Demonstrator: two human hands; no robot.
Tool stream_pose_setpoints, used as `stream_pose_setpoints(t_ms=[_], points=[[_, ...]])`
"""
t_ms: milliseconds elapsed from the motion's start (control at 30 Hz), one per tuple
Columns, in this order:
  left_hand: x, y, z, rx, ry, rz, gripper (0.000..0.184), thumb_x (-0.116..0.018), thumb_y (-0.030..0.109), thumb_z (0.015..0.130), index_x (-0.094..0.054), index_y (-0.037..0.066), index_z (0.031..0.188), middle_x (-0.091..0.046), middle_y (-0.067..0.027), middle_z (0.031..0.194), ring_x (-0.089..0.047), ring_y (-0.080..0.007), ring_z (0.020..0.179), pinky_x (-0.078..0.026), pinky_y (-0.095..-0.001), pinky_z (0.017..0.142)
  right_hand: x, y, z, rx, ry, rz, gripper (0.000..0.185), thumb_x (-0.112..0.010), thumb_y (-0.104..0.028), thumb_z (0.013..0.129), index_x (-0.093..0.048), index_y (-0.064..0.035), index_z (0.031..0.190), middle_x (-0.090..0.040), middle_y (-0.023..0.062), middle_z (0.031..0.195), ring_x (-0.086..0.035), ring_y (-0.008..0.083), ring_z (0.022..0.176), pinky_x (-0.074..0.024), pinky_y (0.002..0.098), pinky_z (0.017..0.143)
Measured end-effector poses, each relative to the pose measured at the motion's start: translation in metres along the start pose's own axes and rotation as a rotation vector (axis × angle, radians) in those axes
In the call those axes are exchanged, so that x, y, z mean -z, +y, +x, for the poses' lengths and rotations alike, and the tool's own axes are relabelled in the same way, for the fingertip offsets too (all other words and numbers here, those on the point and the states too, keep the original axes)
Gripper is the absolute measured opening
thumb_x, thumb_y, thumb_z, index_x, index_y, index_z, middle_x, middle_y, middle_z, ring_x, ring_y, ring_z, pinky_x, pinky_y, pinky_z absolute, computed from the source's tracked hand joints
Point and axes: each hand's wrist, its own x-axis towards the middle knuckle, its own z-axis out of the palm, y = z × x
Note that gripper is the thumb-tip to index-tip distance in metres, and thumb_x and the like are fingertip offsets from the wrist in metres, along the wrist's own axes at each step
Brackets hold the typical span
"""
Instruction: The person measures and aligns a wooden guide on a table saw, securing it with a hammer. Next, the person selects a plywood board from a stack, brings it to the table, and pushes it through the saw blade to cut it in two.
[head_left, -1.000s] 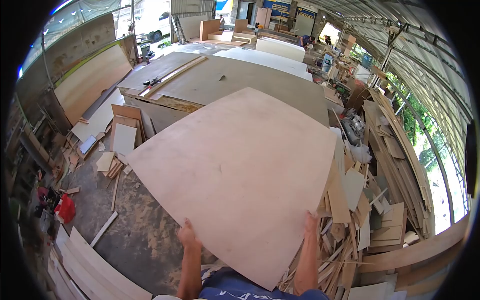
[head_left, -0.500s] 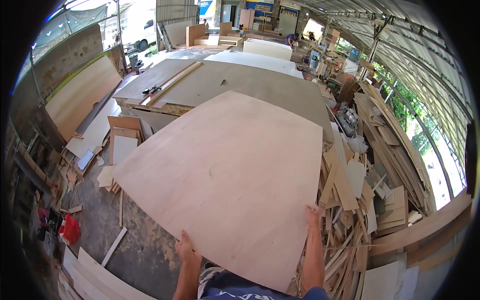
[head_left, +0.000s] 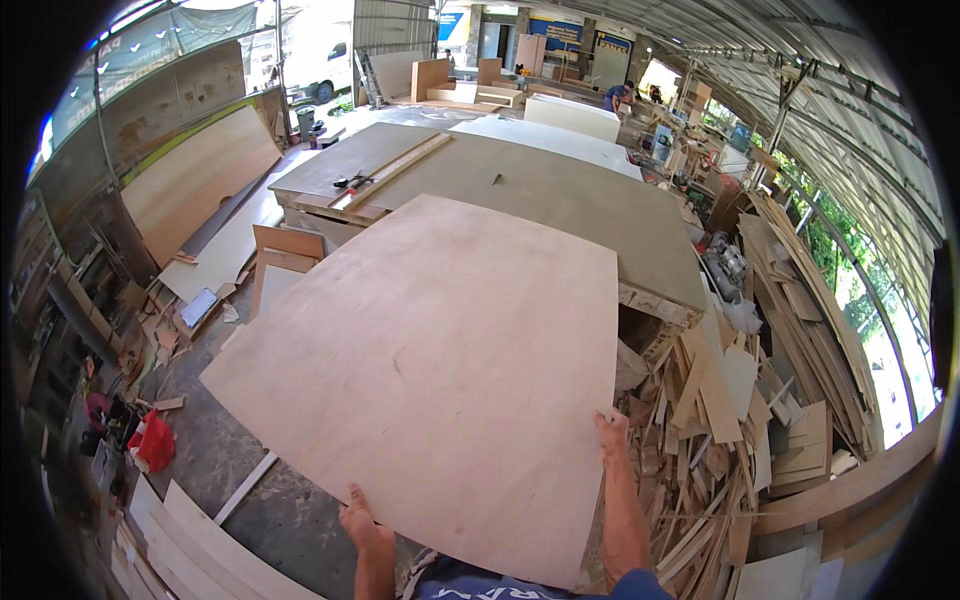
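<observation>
A large, thin plywood sheet with a pale pinkish face spreads out in front of my body. My left hand grips its near left edge, thumb on top and the other fingers hidden beneath. On the right edge, my right hand is closed around the board, its far fingers out of sight. The sheet's far edge overlaps the grey-brown worktable in view; whether it touches the tabletop I cannot tell.
On the worktable lie a long wooden strip and a small dark tool. Wood offcuts pile up at the right. A red bag sits on the floor at left. Far back, a person bends over.
The plywood sheet and both hands have shifted left relative to the worktable, uncovering its near right corner. My view has turned slightly left.
</observation>
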Motion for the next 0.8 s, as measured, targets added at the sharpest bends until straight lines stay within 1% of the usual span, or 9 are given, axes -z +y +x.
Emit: stream_pose_setpoints(t_ms=[133,233,333,400,433,500,633,700,800], points=[[0.004,0.014,0.016,-0.049,-0.074,-0.032,0.039,-0.058,0.016,0.101,-0.048,-0.003,0.133,-0.060,-0.0185,0.126,-0.063,-0.0324,0.110,-0.055,-0.0514,0.096,-0.036,-0.005,0.007,0.055,-0.047,0.005,0.024,-0.068,-0.007,0.088,-0.068,0.0076,0.107,-0.072,0.0083,0.097,-0.063,0.0140,0.087,-0.0507,0.0305,0.077],[0.000,0.029,0.024,-0.054,0.004,0.008,0.039,-0.054,0.016,0.103,-0.046,-0.004,0.135,-0.059,-0.0196,0.127,-0.063,-0.0335,0.111,-0.055,-0.0519,0.097,-0.064,-0.006,0.012,0.068,-0.041,-0.015,0.024,-0.070,-0.007,0.086,-0.069,0.0073,0.106,-0.070,0.0054,0.094,-0.060,0.0119,0.081,-0.0492,0.0306,0.072],[-0.004,0.043,0.034,-0.080,-0.011,0.005,0.038,-0.050,0.016,0.104,-0.045,-0.007,0.135,-0.059,-0.0203,0.127,-0.063,-0.0349,0.112,-0.055,-0.0526,0.097,-0.092,-0.004,0.013,0.084,-0.035,0.012,0.026,-0.069,-0.009,0.087,-0.069,0.0075,0.107,-0.070,0.0055,0.095,-0.061,0.0125,0.083,-0.0496,0.0309,0.074],[-0.006,0.049,0.048,-0.093,0.014,0.038,0.040,-0.048,0.016,0.105,-0.044,-0.011,0.135,-0.058,-0.0215,0.129,-0.060,-0.0369,0.115,-0.051,-0.0525,0.102,-0.108,0.004,0.020,0.023,-0.095,0.109,0.028,-0.068,-0.009,0.089,-0.067,0.0087,0.110,-0.070,0.0070,0.098,-0.062,0.0149,0.087,-0.0504,0.0319,0.078],[-0.008,0.052,0.051,-0.095,0.016,0.036,0.040,-0.048,0.016,0.105,-0.044,-0.011,0.135,-0.058,-0.0215,0.129,-0.060,-0.0369,0.115,-0.051,-0.0525,0.102,-0.112,-0.016,0.010,0.024,-0.099,0.109,0.028,-0.068,-0.009,0.089,-0.067,0.0087,0.110,-0.070,0.0070,0.098,-0.062,0.0149,0.087,-0.0504,0.0319,0.078],[-0.015,0.056,0.058,-0.068,0.016,0.036,0.042,-0.046,0.016,0.106,-0.041,-0.011,0.138,-0.055,-0.0214,0.133,-0.058,-0.0363,0.120,-0.049,-0.0514,0.104,-0.119,-0.083,-0.023,-0.043,-0.054,-0.128,0.029,-0.066,-0.009,0.091,-0.066,0.0095,0.113,-0.070,0.0072,0.100,-0.063,0.0157,0.089,-0.0508,0.0323,0.080],[-0.009,0.062,0.099,-0.038,0.033,0.028,0.041,-0.045,0.017,0.106,-0.042,-0.012,0.135,-0.057,-0.0214,0.129,-0.062,-0.0364,0.113,-0.054,-0.0504,0.099,-0.158,-0.018,0.013,-0.007,-0.044,0.053,0.028,-0.065,-0.009,0.091,-0.065,0.0085,0.114,-0.071,0.0100,0.103,-0.064,0.0178,0.091,-0.0507,0.0332,0.081],[0.007,0.063,0.126,-0.022,-0.076,-0.048,0.040,-0.044,0.017,0.106,-0.044,-0.010,0.134,-0.056,-0.0216,0.130,-0.061,-0.0355,0.115,-0.051,-0.0501,0.102,-0.175,0.020,0.032,0.066,-0.104,0.212,0.028,-0.065,-0.009,0.091,-0.065,0.0073,0.115,-0.071,0.0137,0.106,-0.064,0.0199,0.093,-0.0506,0.0345,0.082],[0.015,0.069,0.127,-0.015,-0.115,-0.066,0.041,-0.044,0.017,0.104,-0.044,-0.009,0.135,-0.057,-0.0203,0.131,-0.059,-0.0343,0.119,-0.048,-0.0500,0.105,-0.187,0.014,0.022,0.017,-0.067,0.126,0.027,-0.065,-0.006,0.089,-0.064,0.0078,0.113,-0.072,0.0133,0.105,-0.066,0.0193,0.092,-0.0507,0.0329,0.083]])
